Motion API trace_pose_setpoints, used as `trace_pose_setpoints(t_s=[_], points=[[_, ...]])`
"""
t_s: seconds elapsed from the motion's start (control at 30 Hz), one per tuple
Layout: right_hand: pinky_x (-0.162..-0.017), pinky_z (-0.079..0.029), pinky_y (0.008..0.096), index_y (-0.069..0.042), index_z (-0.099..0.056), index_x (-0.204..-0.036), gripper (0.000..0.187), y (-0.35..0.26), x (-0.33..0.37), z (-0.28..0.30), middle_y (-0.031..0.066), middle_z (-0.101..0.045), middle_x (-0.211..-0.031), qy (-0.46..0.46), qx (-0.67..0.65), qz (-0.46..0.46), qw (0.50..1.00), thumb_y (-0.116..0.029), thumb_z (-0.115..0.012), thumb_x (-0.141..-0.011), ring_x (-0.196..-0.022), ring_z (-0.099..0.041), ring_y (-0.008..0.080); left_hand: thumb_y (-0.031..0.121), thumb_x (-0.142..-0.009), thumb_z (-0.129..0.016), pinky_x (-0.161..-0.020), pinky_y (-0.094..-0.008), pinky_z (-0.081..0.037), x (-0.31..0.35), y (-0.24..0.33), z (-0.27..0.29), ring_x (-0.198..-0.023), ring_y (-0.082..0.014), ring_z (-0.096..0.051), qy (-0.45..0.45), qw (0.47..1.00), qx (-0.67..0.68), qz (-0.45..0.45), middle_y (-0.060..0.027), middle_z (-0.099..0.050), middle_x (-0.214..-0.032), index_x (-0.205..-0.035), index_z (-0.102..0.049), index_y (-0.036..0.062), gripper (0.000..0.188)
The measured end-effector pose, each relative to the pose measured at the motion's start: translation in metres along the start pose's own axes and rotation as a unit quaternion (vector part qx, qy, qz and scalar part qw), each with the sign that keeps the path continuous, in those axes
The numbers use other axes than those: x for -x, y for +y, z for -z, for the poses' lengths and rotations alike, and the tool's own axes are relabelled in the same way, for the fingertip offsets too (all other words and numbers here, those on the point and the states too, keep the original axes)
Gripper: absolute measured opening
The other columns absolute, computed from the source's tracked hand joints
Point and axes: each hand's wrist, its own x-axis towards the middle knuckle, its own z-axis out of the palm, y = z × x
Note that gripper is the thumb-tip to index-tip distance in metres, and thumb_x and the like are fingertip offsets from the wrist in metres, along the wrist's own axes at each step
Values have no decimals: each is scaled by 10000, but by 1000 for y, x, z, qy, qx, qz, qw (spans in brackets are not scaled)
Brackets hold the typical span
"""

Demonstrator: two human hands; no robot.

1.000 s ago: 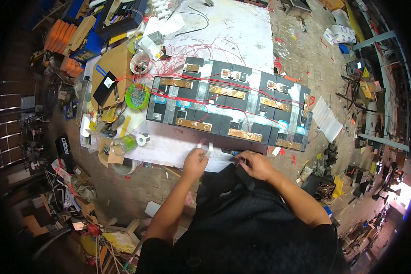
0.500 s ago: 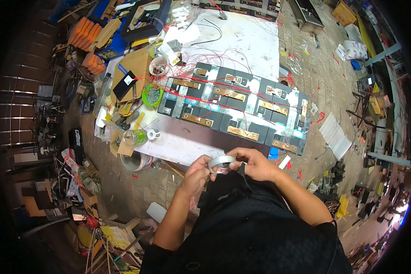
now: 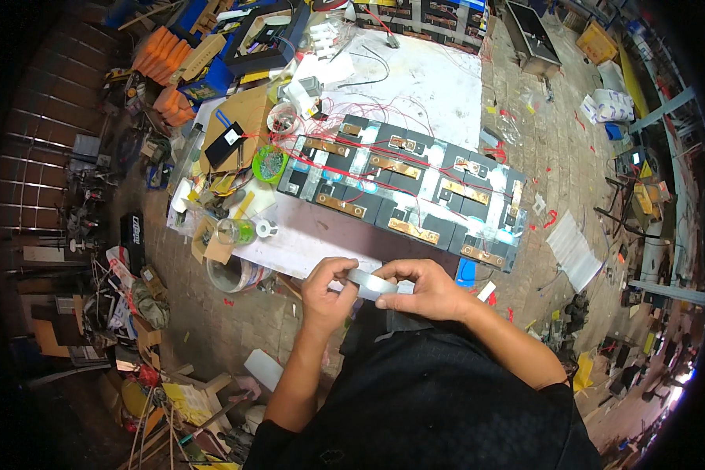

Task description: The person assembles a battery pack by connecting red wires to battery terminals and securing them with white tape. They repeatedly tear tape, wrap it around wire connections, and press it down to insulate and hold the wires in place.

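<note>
Between my two hands, in front of my body, is a roll of silvery-grey tape [image 3: 370, 283]. My left hand [image 3: 329, 292] is closed on its left side, with thumb and fingers pinching the roll. On the right side my right hand [image 3: 427, 289] grips it with the thumb below and the fingers along the top edge. Just beyond my hands a pack of dark battery cells [image 3: 368, 213] lies on the white table [image 3: 290, 252]. Copper bars [image 3: 413, 230], thin red wires and strips of clear or silvery tape run across the pack.
Left of the pack stand a green bowl of small metal parts [image 3: 269, 164], a white cup [image 3: 283, 119], a clear jar [image 3: 235, 231] and a spool [image 3: 265, 229]. A black flat device [image 3: 225, 145] rests on cardboard. Below the table's left edge sits a bucket [image 3: 231, 274].
The tape roll has turned in my hands, its outer band now facing up. My left hand has shifted slightly left and up. The view has tilted a little.
</note>
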Motion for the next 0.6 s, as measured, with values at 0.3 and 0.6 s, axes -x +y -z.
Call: trace_pose_setpoints(t_s=[0.3, 0.6], points=[[-984, -525, 316, -1, -743, -1294, 370, 0, 5, -5, 46, -719, -1093, 23, 43, 91, 995, -67, -830, -940, -1018, -665, 135, 34, -1058, -708, -866, -271, -589, 7, -9, -32, -981, -121, -720, 63, 923, 306, 225, -90, -751, -1080, -1267, -633, -14, 227], [-1219, -389, 484, -89, -753, -1143, 223, 9, 9, -11, 37, -766, -961, 130, 209, 148, 958, -139, -833, -941, -966, -737, 187, 0, -1004, -738, -742, -229, -533, 11, 45, -16, -839, -70, -641, 112, 978, 124, 123, -39, -695, -1059, -1267, -709, -7, 265]])
